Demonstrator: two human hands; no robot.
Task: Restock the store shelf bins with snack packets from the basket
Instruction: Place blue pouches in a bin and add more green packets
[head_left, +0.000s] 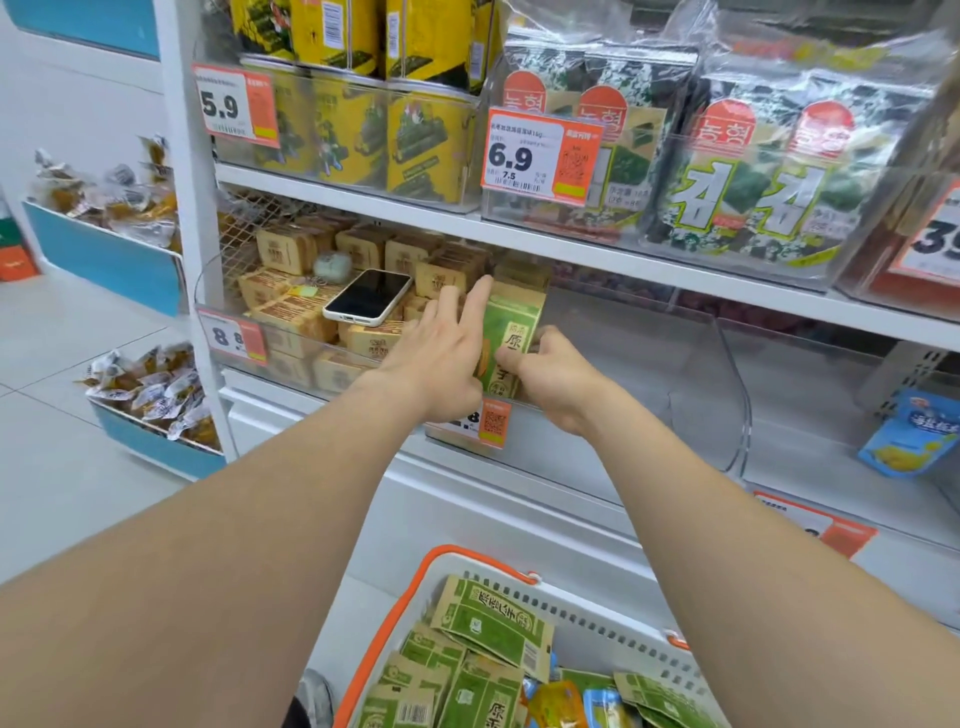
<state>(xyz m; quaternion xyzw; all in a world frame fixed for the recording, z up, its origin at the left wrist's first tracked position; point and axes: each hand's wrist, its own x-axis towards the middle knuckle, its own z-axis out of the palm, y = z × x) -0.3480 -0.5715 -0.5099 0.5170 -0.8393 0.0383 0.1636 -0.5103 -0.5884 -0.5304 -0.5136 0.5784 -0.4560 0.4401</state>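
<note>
Seating a green packet in its bin, our right hand pinches it, left hand flat-fingered alongside; many packets wait in the basket.

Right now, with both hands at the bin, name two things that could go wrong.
1. The phone lies loose on the tan packets beside the left hand; a nudge could dislodge it.
2. The green packet pinched by the right hand stands upright, unpropped on its right; it may topple when released.

Right of the upright green snack packet, clear plastic bin wide open. Left: tan packets, white-cased phone crowding.
</note>
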